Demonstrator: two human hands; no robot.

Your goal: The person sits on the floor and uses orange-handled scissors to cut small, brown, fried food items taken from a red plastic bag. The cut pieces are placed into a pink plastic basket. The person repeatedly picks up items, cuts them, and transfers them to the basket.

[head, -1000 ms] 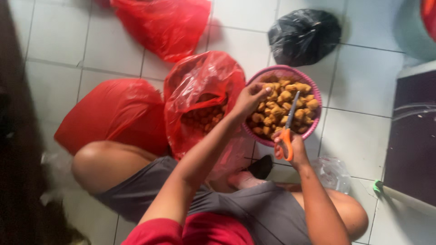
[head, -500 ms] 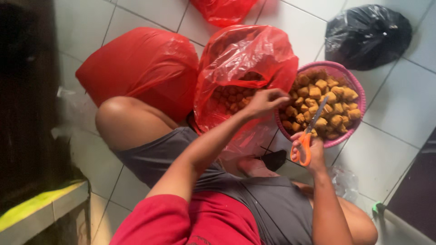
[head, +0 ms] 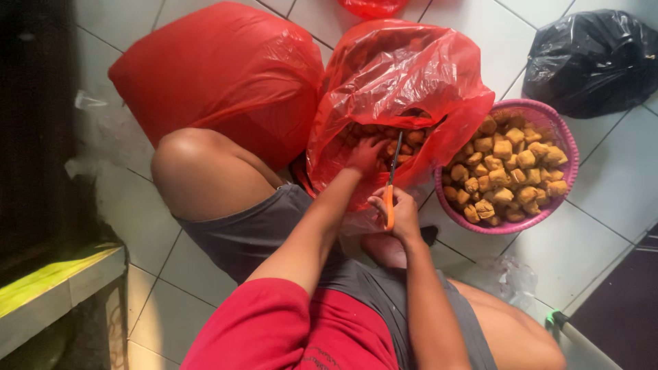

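Glossy red plastic bag (head: 404, 75); woven plastic basket (head: 565, 185).

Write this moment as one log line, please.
left hand: reaching inside open red plastic bag of brown fried cubes | right hand: holding orange-handled scissors | round pink plastic basket: filled with cubes

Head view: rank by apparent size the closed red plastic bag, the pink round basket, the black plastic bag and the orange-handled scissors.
1. Closed red plastic bag, largest.
2. Pink round basket of browned cubes and black plastic bag: look alike; the bag is cut by the frame edge, so unranked.
3. Orange-handled scissors in the right hand, smallest.
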